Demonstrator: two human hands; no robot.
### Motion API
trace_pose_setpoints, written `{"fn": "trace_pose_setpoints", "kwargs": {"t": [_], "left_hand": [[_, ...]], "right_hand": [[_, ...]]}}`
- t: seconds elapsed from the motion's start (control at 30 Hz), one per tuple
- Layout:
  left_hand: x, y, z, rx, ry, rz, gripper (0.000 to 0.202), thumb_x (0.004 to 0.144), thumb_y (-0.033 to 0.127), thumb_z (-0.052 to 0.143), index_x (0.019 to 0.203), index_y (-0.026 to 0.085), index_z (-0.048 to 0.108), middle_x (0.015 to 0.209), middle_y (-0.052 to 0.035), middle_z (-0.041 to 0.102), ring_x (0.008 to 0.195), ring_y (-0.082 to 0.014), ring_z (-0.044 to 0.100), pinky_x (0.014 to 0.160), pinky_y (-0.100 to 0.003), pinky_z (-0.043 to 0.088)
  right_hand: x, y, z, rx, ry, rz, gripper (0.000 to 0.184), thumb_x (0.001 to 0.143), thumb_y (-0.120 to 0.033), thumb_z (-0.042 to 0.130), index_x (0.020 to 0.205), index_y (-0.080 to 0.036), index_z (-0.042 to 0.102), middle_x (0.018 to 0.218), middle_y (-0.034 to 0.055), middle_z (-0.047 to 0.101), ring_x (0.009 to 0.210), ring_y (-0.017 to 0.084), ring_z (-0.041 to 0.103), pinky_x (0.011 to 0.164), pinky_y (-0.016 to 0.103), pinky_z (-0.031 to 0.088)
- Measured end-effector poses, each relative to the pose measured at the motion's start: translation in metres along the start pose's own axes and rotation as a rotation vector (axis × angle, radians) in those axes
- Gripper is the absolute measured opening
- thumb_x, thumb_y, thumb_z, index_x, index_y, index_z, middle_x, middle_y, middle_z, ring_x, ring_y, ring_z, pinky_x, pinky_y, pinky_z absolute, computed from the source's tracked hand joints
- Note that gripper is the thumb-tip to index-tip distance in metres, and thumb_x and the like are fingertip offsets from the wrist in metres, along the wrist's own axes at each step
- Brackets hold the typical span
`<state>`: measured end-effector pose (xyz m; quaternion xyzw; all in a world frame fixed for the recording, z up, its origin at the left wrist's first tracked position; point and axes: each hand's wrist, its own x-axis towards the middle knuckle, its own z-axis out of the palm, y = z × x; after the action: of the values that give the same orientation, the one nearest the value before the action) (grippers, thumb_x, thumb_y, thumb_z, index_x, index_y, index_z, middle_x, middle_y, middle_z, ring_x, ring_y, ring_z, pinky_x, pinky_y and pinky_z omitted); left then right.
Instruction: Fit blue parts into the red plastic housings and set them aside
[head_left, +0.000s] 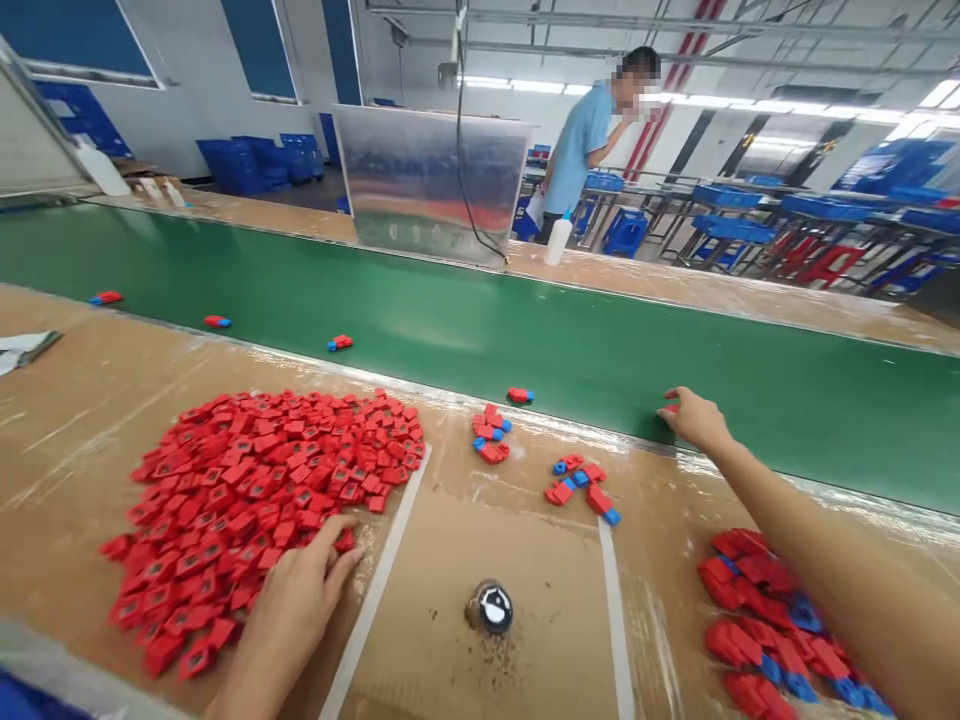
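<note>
My left hand (304, 590) is at the right edge of a large heap of small red plastic pieces (262, 480), thumb and forefinger closed around one red piece (344, 541). Over the green conveyor belt, my right hand (696, 420) pinches a small red piece (670, 408); the fingers cover most of it. Red pieces joined to blue ends lie in two small groups, one group (491, 432) beside the belt and another group (583, 484) nearer my right arm. A larger red-and-blue pile (780, 625) is partly hidden beneath that forearm.
A round black-and-white fixture (495, 608) sits on taped cardboard (420, 640). Several red-and-blue pieces (519, 396) are spaced along the green belt (450, 310). Beyond it stand a metal panel (435, 180), a white bottle (558, 240) and a person in a light-blue shirt (581, 140).
</note>
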<state>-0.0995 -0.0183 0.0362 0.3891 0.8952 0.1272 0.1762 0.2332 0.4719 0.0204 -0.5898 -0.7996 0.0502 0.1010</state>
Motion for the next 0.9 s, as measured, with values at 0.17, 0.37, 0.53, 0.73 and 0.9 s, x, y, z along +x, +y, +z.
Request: {"fn": "trace_pose_setpoints", "kwargs": {"t": [0.17, 0.37, 0.53, 0.73, 0.9], "left_hand": [[-0.012, 0.012, -0.005, 0.138, 0.058, 0.017, 0.037, 0.097, 0.031, 0.036, 0.128, 0.019, 0.051, 0.074, -0.008, 0.068, 0.076, -0.0281, 0.066, 0.064, -0.03, 0.04], [-0.031, 0.021, -0.007, 0.179, 0.075, 0.143, 0.032, 0.097, 0.032, 0.039, 0.123, 0.023, 0.057, 0.078, -0.008, 0.071, 0.082, -0.0283, 0.068, 0.065, -0.03, 0.039], [-0.039, 0.022, -0.001, 0.126, 0.175, 0.059, 0.031, 0.096, 0.039, 0.042, 0.117, 0.02, 0.054, 0.073, -0.0059, 0.068, 0.076, -0.0275, 0.067, 0.06, -0.029, 0.036], [-0.044, 0.023, 0.006, 0.072, 0.278, 0.161, 0.015, 0.094, 0.029, 0.046, 0.098, 0.02, 0.057, 0.098, -0.0093, 0.063, 0.085, -0.0259, 0.064, 0.069, -0.032, 0.042], [-0.057, 0.029, 0.013, -0.265, 0.226, 0.32, 0.01, 0.089, 0.025, 0.051, 0.096, 0.021, 0.058, 0.096, -0.0057, 0.063, 0.087, -0.0232, 0.061, 0.078, -0.033, 0.045]], "right_hand": [[-0.082, -0.005, -0.022, 0.176, -0.057, -0.106, 0.041, 0.082, -0.024, 0.055, 0.12, -0.01, 0.06, 0.099, 0.0146, 0.07, 0.088, 0.029, 0.065, 0.082, 0.04, 0.049], [-0.211, -0.042, -0.051, 0.579, -0.198, -0.332, 0.043, 0.087, -0.046, 0.056, 0.119, -0.018, 0.063, 0.111, 0.0104, 0.07, 0.101, 0.027, 0.066, 0.089, 0.039, 0.052], [-0.291, -0.092, -0.065, 0.754, -0.186, -0.461, 0.03, 0.091, -0.043, 0.058, 0.112, -0.022, 0.065, 0.109, 0.0085, 0.068, 0.1, 0.025, 0.064, 0.086, 0.04, 0.052], [-0.324, -0.14, -0.057, 0.699, -0.132, -0.597, 0.022, 0.096, -0.033, 0.052, 0.108, -0.019, 0.064, 0.099, 0.0079, 0.067, 0.09, 0.021, 0.063, 0.081, 0.037, 0.051], [-0.324, -0.154, -0.045, 0.633, -0.101, -0.653, 0.02, 0.095, -0.028, 0.052, 0.11, -0.019, 0.062, 0.098, 0.0066, 0.067, 0.089, 0.02, 0.064, 0.079, 0.034, 0.052]]}}
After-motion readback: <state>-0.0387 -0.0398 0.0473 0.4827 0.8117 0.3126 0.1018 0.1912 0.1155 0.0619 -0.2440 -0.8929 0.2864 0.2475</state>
